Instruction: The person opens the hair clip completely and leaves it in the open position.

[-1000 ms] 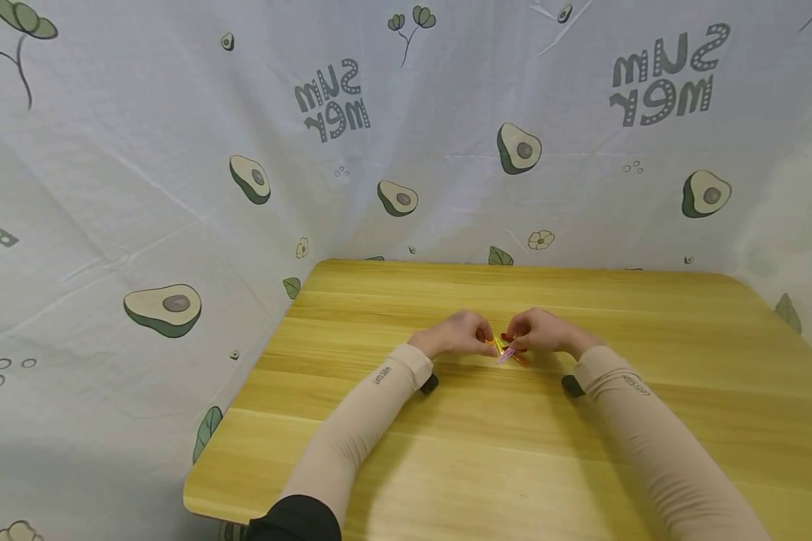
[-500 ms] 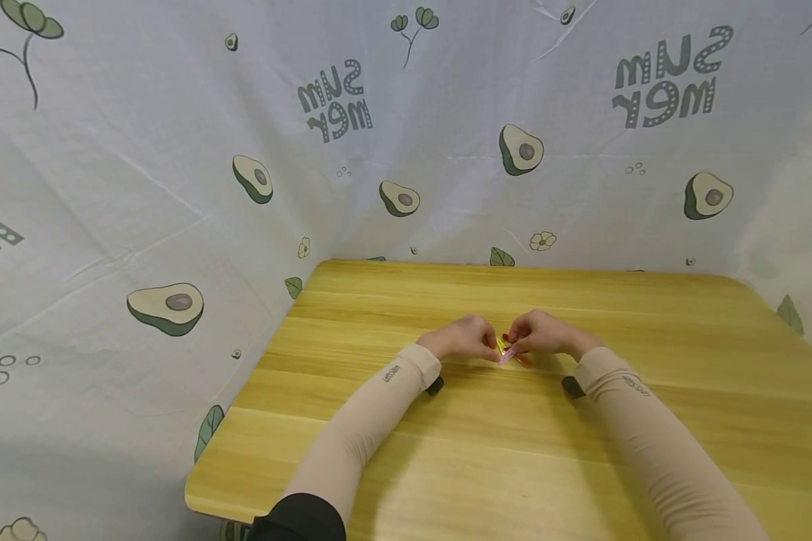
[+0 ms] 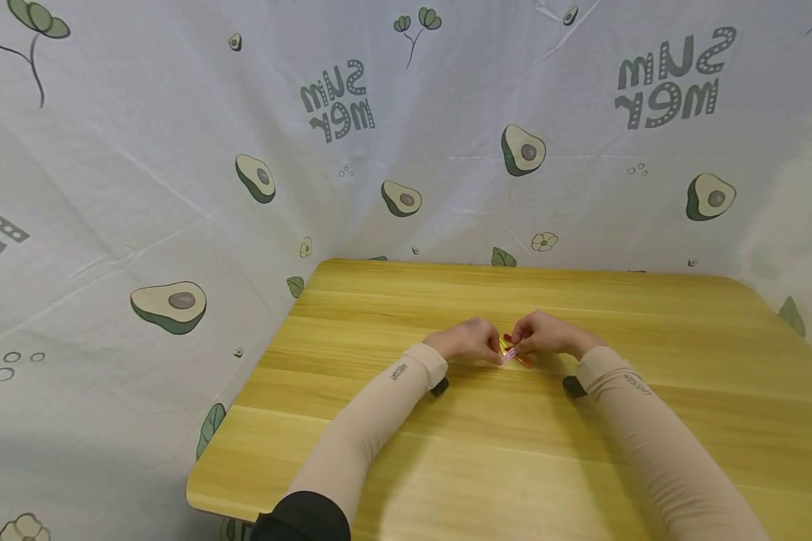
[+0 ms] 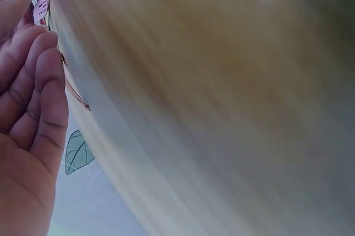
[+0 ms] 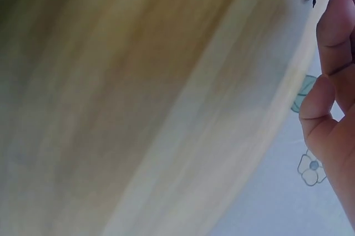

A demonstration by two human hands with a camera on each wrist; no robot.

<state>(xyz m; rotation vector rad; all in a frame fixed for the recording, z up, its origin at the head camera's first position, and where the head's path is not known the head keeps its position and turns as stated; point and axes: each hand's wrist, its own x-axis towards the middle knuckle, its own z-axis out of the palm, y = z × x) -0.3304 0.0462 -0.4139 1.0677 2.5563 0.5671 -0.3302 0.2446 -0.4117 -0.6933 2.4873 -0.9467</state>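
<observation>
Small colourful hair clips lie in a little cluster on the wooden table between both hands. In the head view a pink hair clip (image 3: pixel 509 355) spans the gap between the fingertips. My left hand (image 3: pixel 470 342) pinches its near end, and my right hand (image 3: pixel 543 333) pinches it from the other side. A yellow clip (image 3: pixel 504 346) and a red-orange clip (image 3: pixel 523 362) show around it. The left wrist view has the pink clip's slotted face just beyond the thumb, and a thin coppery clip (image 4: pixel 76 91) beside the fingers. Fingers hide part of the cluster.
The wooden table (image 3: pixel 487 458) has rounded corners. A white curtain (image 3: pixel 446 150) printed with avocados stands behind it and along the left side. Dark wrist cameras (image 3: pixel 573 387) hang under both sleeves, close over the tabletop.
My left hand has shifted slightly right and nearer, closing on the pink clip's near end. The right hand has stayed almost in place.
</observation>
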